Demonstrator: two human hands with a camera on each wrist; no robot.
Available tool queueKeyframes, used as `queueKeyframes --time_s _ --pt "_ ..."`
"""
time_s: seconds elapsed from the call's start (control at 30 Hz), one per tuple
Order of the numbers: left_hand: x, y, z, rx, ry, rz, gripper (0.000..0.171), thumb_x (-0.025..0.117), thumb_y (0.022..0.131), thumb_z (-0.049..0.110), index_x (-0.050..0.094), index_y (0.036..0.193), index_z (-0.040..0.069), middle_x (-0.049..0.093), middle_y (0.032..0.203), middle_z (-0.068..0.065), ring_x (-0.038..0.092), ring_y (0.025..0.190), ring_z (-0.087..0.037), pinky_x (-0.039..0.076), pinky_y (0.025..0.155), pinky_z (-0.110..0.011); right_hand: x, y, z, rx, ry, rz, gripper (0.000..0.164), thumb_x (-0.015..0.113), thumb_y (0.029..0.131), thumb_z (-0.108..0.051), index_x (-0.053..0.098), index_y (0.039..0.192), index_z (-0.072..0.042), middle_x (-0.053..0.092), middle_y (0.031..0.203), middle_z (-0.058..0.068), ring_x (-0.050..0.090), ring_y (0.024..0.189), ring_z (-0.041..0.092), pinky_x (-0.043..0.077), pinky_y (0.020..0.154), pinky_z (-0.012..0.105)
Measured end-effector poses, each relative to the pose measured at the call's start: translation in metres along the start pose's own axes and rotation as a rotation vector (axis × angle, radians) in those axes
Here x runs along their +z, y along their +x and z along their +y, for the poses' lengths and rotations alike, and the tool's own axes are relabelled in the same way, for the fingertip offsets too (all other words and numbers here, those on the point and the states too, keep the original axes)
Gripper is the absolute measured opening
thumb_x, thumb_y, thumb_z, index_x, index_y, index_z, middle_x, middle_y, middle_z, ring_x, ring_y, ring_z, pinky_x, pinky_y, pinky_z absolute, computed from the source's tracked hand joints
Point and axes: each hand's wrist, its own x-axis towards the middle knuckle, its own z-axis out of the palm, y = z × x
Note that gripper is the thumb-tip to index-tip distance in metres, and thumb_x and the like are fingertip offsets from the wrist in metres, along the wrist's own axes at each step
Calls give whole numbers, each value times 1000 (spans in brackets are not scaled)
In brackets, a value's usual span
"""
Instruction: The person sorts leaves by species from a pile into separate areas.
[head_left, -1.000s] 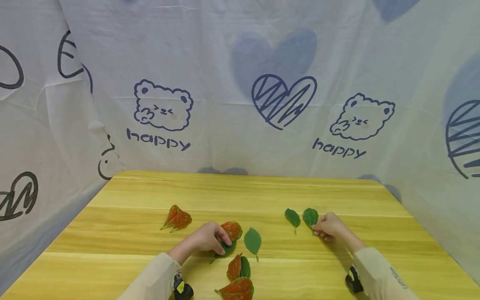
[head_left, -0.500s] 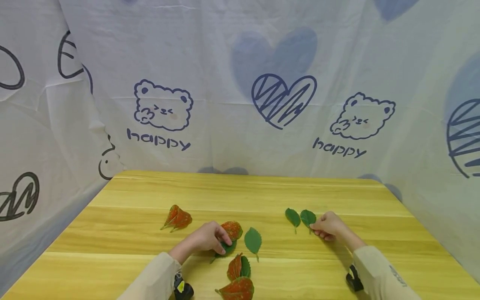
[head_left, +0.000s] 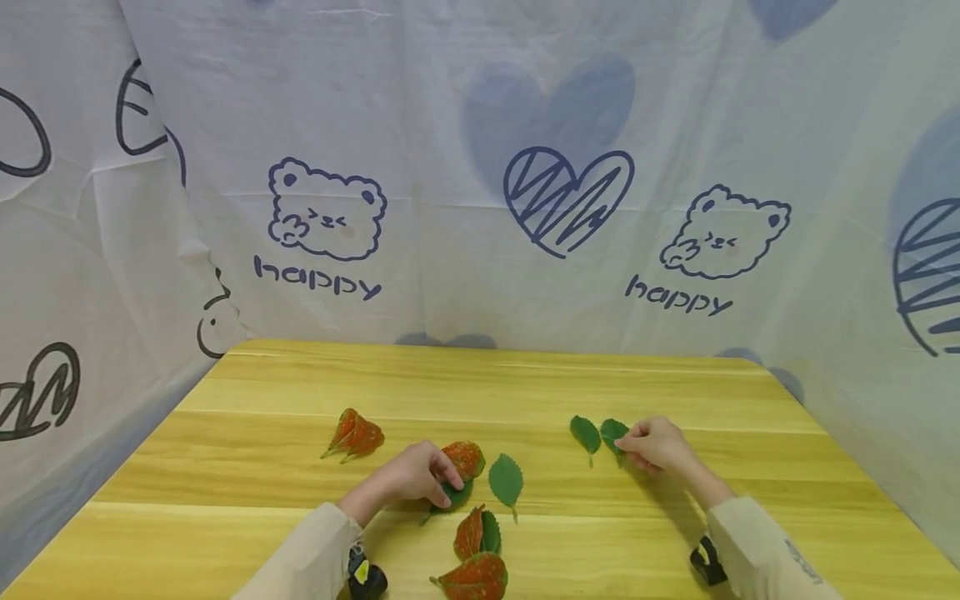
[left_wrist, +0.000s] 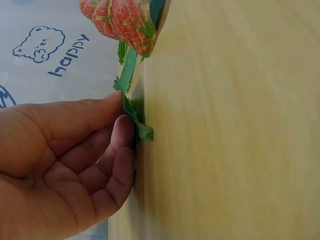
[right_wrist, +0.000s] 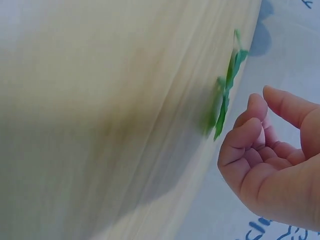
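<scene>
My left hand (head_left: 448, 485) rests on the wooden table (head_left: 480, 379) and pinches a green leaf (head_left: 456, 497) that lies partly under a red leaf (head_left: 465, 458). The left wrist view shows the thumb and fingers (left_wrist: 122, 130) closed on that green leaf (left_wrist: 131, 110), with the red leaf (left_wrist: 122, 22) just beyond. My right hand (head_left: 628, 445) sits at a small green leaf (head_left: 611, 430), which lies beside another green leaf (head_left: 585, 433). In the right wrist view the right hand's fingers (right_wrist: 250, 125) are loosely curled and hold nothing, a little apart from the leaf (right_wrist: 227, 95).
More leaves lie on the table: a green one (head_left: 506, 480), a red pair (head_left: 354, 435) at the left, a red and green pair (head_left: 477, 533) and a red one (head_left: 476, 577) near the front edge. Printed white cloth (head_left: 480, 167) walls in the table's back and sides.
My right hand has slid a little left with its green leaf, bringing it closer to the other green leaf, and no longer grips it. The left hand has stayed in place.
</scene>
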Motion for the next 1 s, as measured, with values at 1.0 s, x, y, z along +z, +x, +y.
queueKeyframes --time_s 1.0 --pt "1 -1 3 -9 5 11 20 71 66 -11 68 81 1 64 82 -3 56 80 -16 47 73 -35 50 -16 -37 -273 23 -150 16 63 80 -4 59 92 7 51 59 1 47 49 12 43 46 25"
